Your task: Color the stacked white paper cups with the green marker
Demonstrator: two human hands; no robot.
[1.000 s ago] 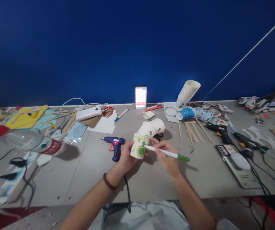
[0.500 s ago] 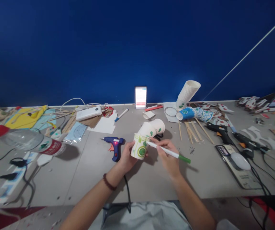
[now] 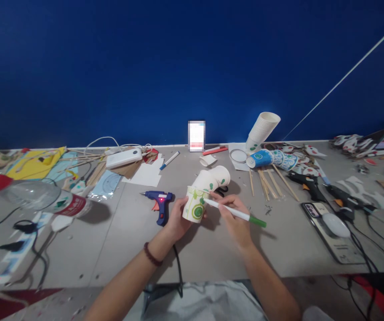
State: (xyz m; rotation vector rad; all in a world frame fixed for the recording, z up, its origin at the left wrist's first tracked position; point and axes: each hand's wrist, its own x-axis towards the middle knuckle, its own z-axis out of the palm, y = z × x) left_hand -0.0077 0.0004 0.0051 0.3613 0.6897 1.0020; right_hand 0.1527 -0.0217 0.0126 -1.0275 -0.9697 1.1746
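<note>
My left hand [image 3: 178,220] is closed around a paper cup [image 3: 196,206] with green patterns, the near end of a bent chain of joined white paper cups [image 3: 217,177]. Between the fingers and thumb of my right hand [image 3: 235,218] is a marker pen [image 3: 234,211] with a white barrel and a green end. Its tip points at the upper right side of the patterned cup; whether it touches is too small to tell. Left of my left hand a blue glue gun [image 3: 160,205] lies on the table, a red light showing on it.
A plastic bottle [image 3: 45,198] and a power strip [image 3: 18,254] are at left. A tall stack of paper cups [image 3: 263,129] leans at the back right, by blue cups [image 3: 268,159] and wooden sticks [image 3: 267,185]. A phone [image 3: 332,240] and black glue guns [image 3: 349,200] lie at right.
</note>
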